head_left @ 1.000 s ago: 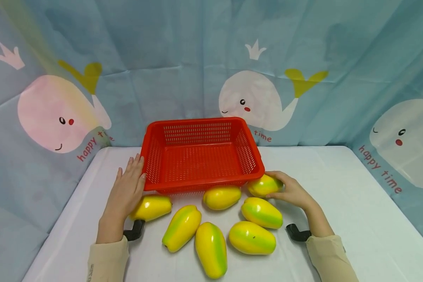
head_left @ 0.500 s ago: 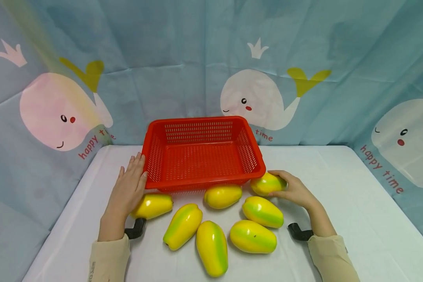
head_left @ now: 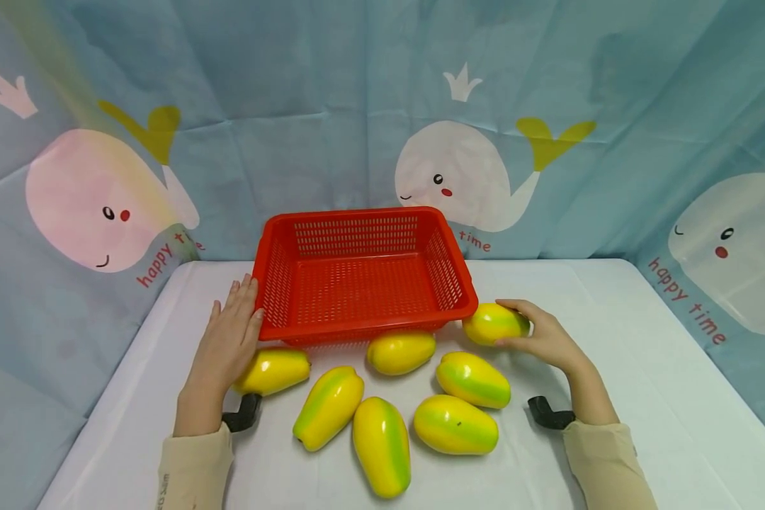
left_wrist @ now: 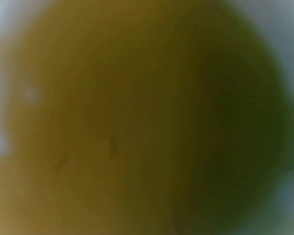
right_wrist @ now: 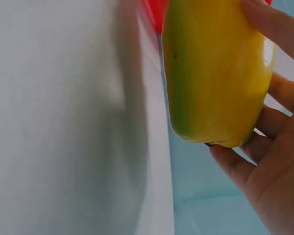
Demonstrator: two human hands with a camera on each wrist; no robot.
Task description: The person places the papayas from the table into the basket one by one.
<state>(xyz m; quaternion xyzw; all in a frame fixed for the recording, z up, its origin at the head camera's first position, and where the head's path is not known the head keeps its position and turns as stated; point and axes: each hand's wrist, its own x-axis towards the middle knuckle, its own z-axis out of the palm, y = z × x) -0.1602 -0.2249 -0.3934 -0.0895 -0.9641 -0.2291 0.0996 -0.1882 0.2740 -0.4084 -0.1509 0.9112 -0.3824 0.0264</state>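
Observation:
My right hand [head_left: 542,336] grips a yellow-green papaya [head_left: 495,324] just off the front right corner of the red basket [head_left: 370,331]. In the right wrist view, the thumb and fingers curl round this papaya [right_wrist: 215,73], and a gap shows between it and the white tabletop. My left hand [head_left: 226,340] lies with straight fingers against the basket's left side. Beneath that hand's wrist side is another papaya [head_left: 274,372], partly hidden. The left wrist view is filled by a blurred yellow-green papaya [left_wrist: 137,117].
Several papayas lie in front of the basket, among them one close to its front wall [head_left: 401,353] and one nearest the viewer [head_left: 381,448]. The white tabletop [head_left: 612,340] ends at a blue whale-print curtain [head_left: 319,163]. Black wrist cameras [head_left: 550,413] sit under both wrists.
My right hand has moved to the right and slightly away with the papaya, drawing it out from beside the basket corner. The left hand has stayed at the basket's side.

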